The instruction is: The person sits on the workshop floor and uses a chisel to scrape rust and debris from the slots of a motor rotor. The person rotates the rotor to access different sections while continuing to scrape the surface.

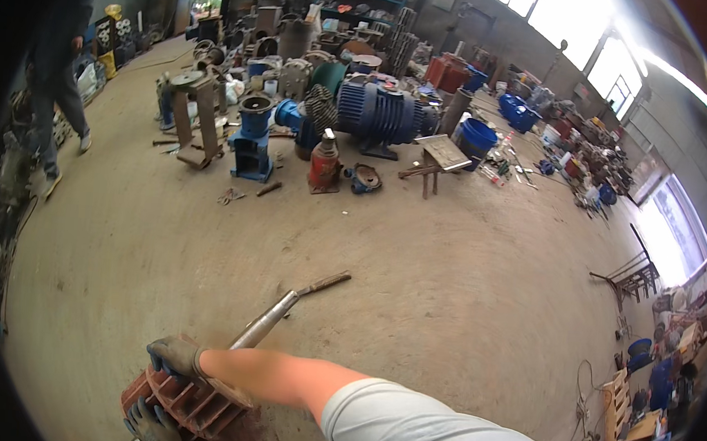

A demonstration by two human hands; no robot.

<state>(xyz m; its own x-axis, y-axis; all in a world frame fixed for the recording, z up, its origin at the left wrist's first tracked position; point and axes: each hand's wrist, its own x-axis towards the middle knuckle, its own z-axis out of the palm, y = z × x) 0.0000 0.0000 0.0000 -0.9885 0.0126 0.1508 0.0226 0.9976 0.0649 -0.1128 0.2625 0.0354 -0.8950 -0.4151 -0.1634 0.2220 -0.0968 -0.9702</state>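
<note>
At the lower left stands a rusty red-brown ribbed metal housing (pixel 209 411), with a bare steel shaft (pixel 264 325) sticking out of it at a slant. My right hand (pixel 176 356), in a grey work glove, is closed over the housing's upper edge; its arm crosses from the lower right. My left hand (pixel 157 428), gloved too, has its fingers hooked on the near ribs. Another piece of metal shaft shows below that hand at the frame's bottom. By the shaft's far end lies a dark rod-like piece (pixel 324 283) on the floor.
Ahead stand a large blue electric motor (pixel 377 111), a red bottle jack (pixel 324 165), a blue pump body (pixel 252 140) and a blue bucket (pixel 476 139). A person (pixel 56 77) walks at the far left. Clutter with a wooden pallet (pixel 617 407) lines the right side.
</note>
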